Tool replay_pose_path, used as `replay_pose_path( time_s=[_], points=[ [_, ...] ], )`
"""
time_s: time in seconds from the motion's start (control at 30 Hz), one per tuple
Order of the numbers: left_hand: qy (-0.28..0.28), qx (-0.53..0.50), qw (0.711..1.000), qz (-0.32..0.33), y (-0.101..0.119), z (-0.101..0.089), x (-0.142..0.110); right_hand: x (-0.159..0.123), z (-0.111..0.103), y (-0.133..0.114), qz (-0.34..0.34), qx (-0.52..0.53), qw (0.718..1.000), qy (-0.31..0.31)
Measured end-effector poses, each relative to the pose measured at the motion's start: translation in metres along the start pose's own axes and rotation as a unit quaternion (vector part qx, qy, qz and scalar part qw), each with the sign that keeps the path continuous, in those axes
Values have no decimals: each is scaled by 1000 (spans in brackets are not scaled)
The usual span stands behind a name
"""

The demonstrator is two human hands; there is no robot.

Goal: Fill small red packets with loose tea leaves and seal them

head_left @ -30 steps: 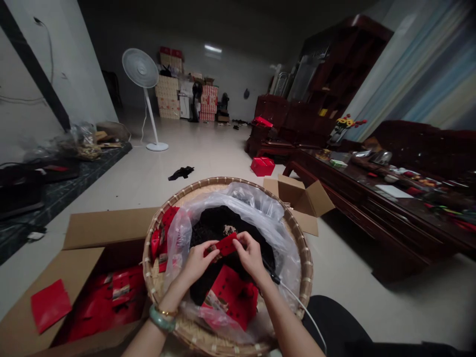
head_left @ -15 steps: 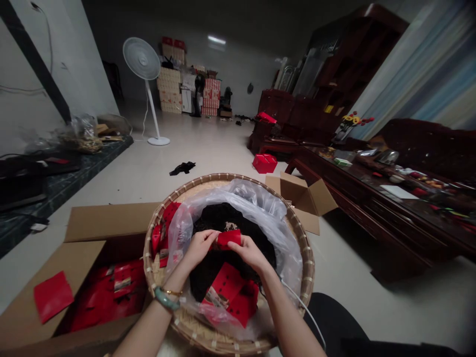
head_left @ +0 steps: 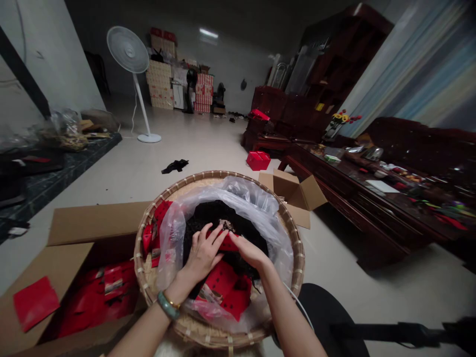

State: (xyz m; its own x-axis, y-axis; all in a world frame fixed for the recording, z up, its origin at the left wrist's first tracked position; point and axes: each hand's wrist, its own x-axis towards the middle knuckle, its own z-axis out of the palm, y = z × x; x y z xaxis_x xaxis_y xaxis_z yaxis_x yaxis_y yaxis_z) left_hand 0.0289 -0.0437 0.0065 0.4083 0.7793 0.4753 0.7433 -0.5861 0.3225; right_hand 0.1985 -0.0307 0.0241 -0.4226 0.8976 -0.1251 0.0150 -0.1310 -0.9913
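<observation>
A small red packet (head_left: 228,242) lies between my two hands, above a black heap (head_left: 211,207) inside a clear plastic bag (head_left: 173,223). My left hand (head_left: 203,252) has its fingers spread over the packet's left part, palm down. My right hand (head_left: 251,252) holds the packet's right end; its thumb is hidden. Beneath my hands, red packets with dark spots (head_left: 232,295) rest on the near side of the heap. The bag sits in a round woven bamboo basket (head_left: 298,258), with more red packets (head_left: 160,215) between bag and left rim.
An open cardboard box (head_left: 70,267) full of red packets stands left of the basket, one red piece (head_left: 36,302) on its flap. A smaller open box (head_left: 293,191) is beyond the basket at right, beside a dark wooden table (head_left: 334,198). A white fan (head_left: 128,49) stands farther back.
My left hand has gone from pinching the packet's left edge to spreading its fingers over it. My right thumb has slipped out of sight. The view has shifted slightly right.
</observation>
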Motion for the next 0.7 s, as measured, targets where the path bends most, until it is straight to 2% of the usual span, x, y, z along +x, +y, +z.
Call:
replay_pose_path(
  time_s=[0.13,0.23,0.3,0.37,0.43,0.47,0.53,0.6,0.7],
  points=[
    [9,-31,999,15,-4,13,3,11,9,-5,-17,7,1000,4],
    [36,-77,996,-4,-15,18,8,14,11,-13,-21,19,1000,-5],
    [67,-99,992,-47,-23,18,10,16,5,-18,-22,37,999,-12],
    [108,-111,982,-111,-30,15,11,20,-8,-19,-42,47,998,29],
    [145,-115,967,-175,-34,13,11,28,-25,-15,-65,1,993,96],
    [157,-116,960,-201,-36,12,11,34,-34,-11,-60,-61,990,111],
    [172,-122,949,-234,-37,11,10,48,-51,-2,-35,-245,962,113],
    [179,-131,942,-251,-38,12,10,64,-63,6,-20,-423,894,143],
    [185,-137,936,-265,-39,16,10,88,-71,12,2,-492,850,187]
  ],
)
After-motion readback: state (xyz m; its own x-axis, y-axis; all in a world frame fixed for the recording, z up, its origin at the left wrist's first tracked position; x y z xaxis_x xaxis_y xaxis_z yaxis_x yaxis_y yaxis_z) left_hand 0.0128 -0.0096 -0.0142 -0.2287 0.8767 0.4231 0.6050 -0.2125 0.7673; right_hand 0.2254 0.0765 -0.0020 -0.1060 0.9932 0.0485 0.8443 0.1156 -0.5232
